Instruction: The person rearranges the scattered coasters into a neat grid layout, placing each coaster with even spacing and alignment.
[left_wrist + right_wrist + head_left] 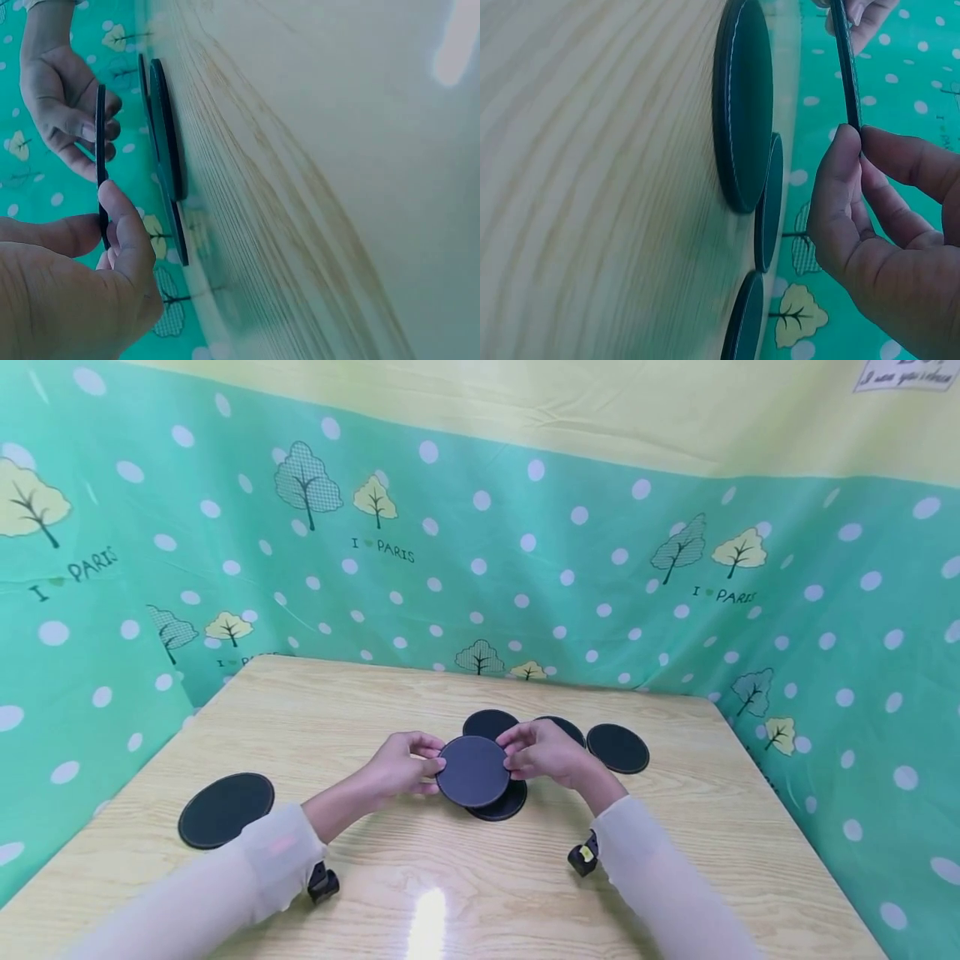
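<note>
A round dark coaster (472, 772) is held up off the table between both hands, one at each side. My left hand (402, 767) pinches its left edge between thumb and fingers. At the opposite edge, my right hand (546, 752) pinches it the same way. In the left wrist view the held coaster (101, 142) appears edge-on, apart from the coasters lying beyond it. Partly hidden under it in the head view is another black coaster (504, 807) on the table. A further black coaster (489, 722) shows just behind.
To the right lie a coaster (618, 748) and one partly covered by the right hand (567, 727). Another coaster (227, 810) lies far left, near the left sleeve (255, 860). The wooden table (337, 702) meets a green dotted curtain (480, 568) at the back and sides.
</note>
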A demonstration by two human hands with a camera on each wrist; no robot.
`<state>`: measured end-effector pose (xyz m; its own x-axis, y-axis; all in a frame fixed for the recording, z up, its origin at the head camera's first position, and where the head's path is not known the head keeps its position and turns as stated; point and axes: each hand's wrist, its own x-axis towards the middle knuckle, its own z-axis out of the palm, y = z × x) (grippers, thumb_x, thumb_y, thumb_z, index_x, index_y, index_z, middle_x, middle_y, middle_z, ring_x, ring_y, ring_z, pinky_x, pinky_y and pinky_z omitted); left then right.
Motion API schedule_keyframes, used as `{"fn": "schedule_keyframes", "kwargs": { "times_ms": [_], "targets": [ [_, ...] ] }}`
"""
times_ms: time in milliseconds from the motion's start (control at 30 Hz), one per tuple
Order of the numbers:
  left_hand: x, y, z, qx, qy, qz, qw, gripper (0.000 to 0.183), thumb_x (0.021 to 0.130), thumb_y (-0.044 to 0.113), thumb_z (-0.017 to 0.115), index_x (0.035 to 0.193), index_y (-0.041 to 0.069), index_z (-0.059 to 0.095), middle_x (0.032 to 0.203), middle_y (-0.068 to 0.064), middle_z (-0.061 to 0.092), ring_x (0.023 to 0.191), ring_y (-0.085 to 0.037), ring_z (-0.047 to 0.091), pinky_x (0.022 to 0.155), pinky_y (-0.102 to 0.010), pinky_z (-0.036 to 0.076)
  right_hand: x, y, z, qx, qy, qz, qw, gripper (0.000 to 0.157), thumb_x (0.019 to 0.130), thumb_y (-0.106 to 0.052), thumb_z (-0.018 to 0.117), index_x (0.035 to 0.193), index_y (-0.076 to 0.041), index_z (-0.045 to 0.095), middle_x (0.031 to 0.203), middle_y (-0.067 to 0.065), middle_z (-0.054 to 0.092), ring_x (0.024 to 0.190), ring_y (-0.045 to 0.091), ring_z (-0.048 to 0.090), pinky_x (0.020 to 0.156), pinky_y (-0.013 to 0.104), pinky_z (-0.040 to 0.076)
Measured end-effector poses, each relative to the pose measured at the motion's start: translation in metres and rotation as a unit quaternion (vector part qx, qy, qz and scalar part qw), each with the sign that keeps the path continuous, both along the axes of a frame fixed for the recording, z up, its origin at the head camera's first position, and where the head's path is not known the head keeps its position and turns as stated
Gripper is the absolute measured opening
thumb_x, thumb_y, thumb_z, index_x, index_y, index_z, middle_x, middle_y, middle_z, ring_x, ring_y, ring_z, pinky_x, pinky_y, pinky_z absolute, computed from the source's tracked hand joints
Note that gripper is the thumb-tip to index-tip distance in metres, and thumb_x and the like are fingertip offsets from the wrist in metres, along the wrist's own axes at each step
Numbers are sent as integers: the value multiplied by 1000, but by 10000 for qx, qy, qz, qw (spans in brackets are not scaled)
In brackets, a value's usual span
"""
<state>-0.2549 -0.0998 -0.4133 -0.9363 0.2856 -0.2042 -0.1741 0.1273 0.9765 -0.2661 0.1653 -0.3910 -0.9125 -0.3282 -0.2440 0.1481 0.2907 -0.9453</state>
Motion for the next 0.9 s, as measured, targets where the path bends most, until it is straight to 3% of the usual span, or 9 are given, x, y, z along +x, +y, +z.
{"fn": "schedule_keyframes", "kwargs": {
  "times_ms": [367, 900],
  "targets": [
    [-1, 23, 2, 87, -39, -234, 9997, 26, 96, -8, 64, 122, -6, 60, 112, -17, 53, 80, -20, 64, 73, -35, 63, 5, 22, -3, 130, 61, -110, 9998, 34, 90, 17, 63, 122, 8, 62, 96, 14, 62, 81, 21, 66, 78, 39, 63],
    [-4, 64, -3, 148, -34, -423, 9990, 29, 95, -10, 64, 123, -4, 57, 105, -15, 53, 80, -21, 63, 68, -34, 64, 9, 55, -8, 737, 296, -165, 9967, 34, 89, 15, 64, 123, 10, 61, 97, 17, 62, 77, 22, 67, 75, 38, 64]
  ]
}}
